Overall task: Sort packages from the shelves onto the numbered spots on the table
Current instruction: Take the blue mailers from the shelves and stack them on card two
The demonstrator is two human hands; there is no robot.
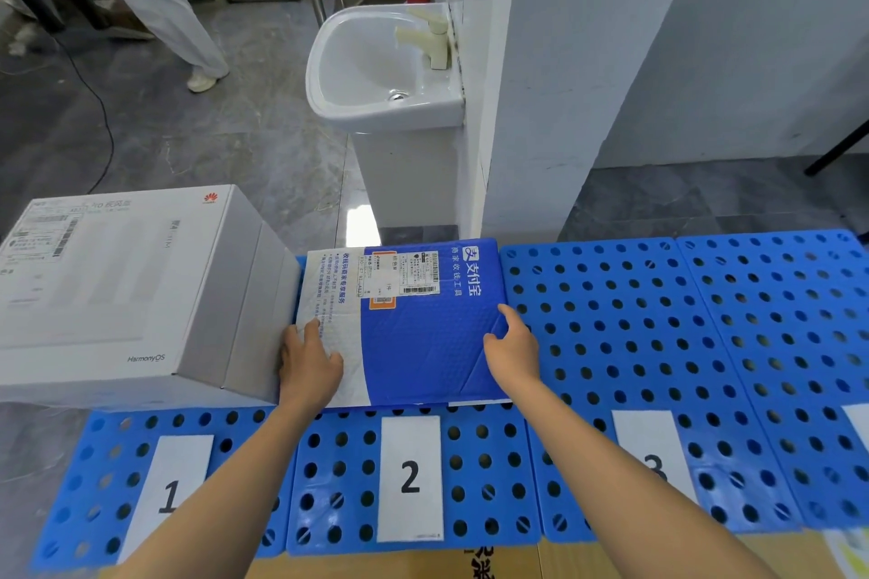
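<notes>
So the blue and white mailer is lying flat on the blue perforated bench, at the far edge behind the "2" label, w/ its left side touching the big white box that sits behind the "1" label. The "3" label has nothing behind it yet.

Left hand is flat on the white strip at the near left corner, fingers spread, pressing more than gripping. Right hand is on the right edge, fingers loose and resting on top, thumb side at the rim. Neither hand is closed around it afaict, so looks like it's being squared up or just let go.

Handling-wise: it's a bubble mailer, so prob light and soft, will sag if you lift it by one corner. Plastic skin looks a bit slick too. I'd take it by both side edges, or slide a palm under the middle. The shipping label on top is no good as a grip point. Contents unknown, so don't squeeze hard.
</notes>
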